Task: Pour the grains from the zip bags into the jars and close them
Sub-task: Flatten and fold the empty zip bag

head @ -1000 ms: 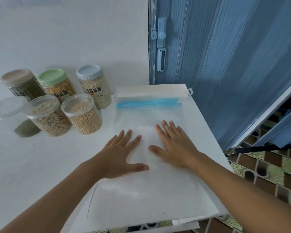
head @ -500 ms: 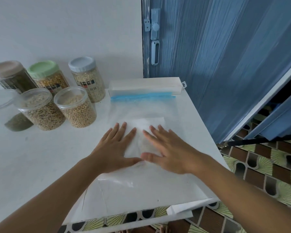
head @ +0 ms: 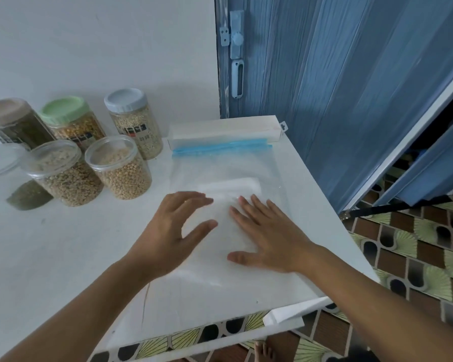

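An empty clear zip bag [head: 228, 168] with a blue zip strip lies flat on the white table [head: 50, 257]. My right hand [head: 270, 236] presses flat on the bag with straight fingers. My left hand [head: 168, 236] hovers just left of it, fingers spread and slightly bent, holding nothing. At the back left stand three lidded jars: brown lid [head: 13, 124], green lid [head: 71, 121], grey-blue lid [head: 134, 124]. In front of them two clear jars hold grains, a lentil-like one [head: 63, 173] and a pale round-bean one [head: 119, 171]. A further clear jar [head: 8, 173] with dark green grains sits at the far left.
A white box [head: 225, 131] lies behind the bag's zip edge. A blue folding door [head: 338, 87] with a latch stands right behind the table. The table's right and near edges drop to a patterned tile floor [head: 416, 244]. A bare foot shows below the near edge.
My left hand has lifted off the bag and moved slightly left, with its fingers now bent. My right hand stays flat on the bag. The camera has shifted.
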